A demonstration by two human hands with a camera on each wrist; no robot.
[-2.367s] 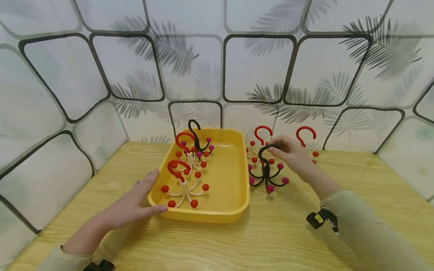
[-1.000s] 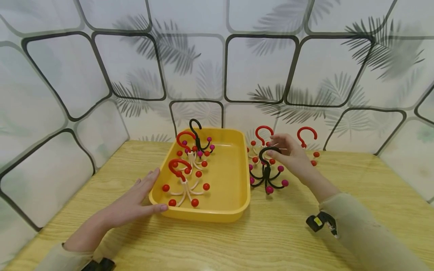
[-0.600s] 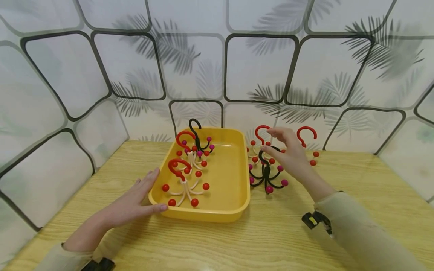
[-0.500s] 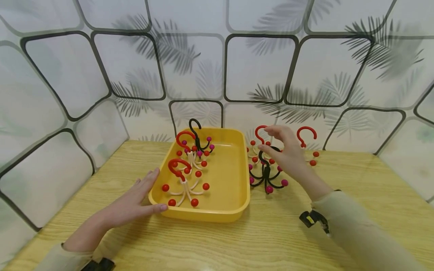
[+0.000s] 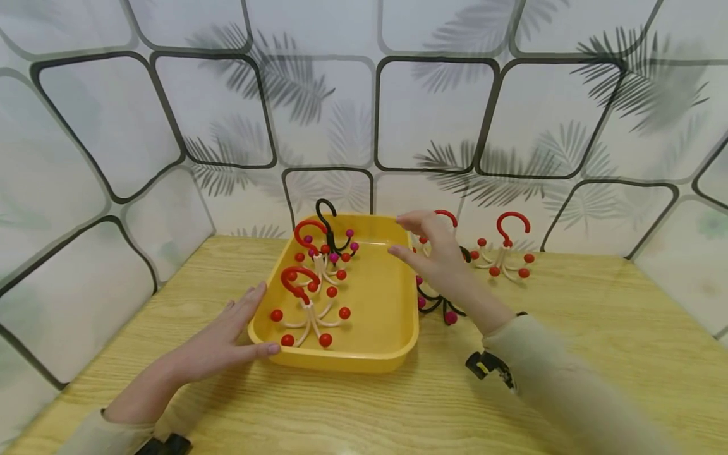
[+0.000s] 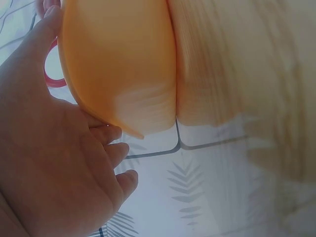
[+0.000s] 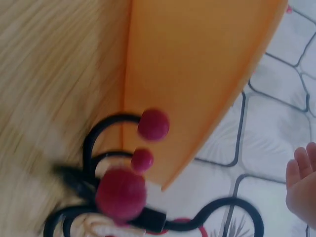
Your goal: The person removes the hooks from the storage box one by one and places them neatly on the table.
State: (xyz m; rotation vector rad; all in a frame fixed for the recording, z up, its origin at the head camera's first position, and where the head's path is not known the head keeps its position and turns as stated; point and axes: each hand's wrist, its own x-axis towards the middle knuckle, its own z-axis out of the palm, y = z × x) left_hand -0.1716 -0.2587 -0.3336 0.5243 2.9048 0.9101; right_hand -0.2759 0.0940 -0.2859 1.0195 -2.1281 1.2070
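Left grip: fingers spread, thumb extended, resting against the yellow tray at its left rim and near corner. Right grip: thumb and index finger well parted, holding nothing. The black hook rack, partly hidden behind the right grip in the head view, stands on the bench just right of the tray.

The yellow tray lies flat, holding 2 upright red-topped hooks and 1 black hook.
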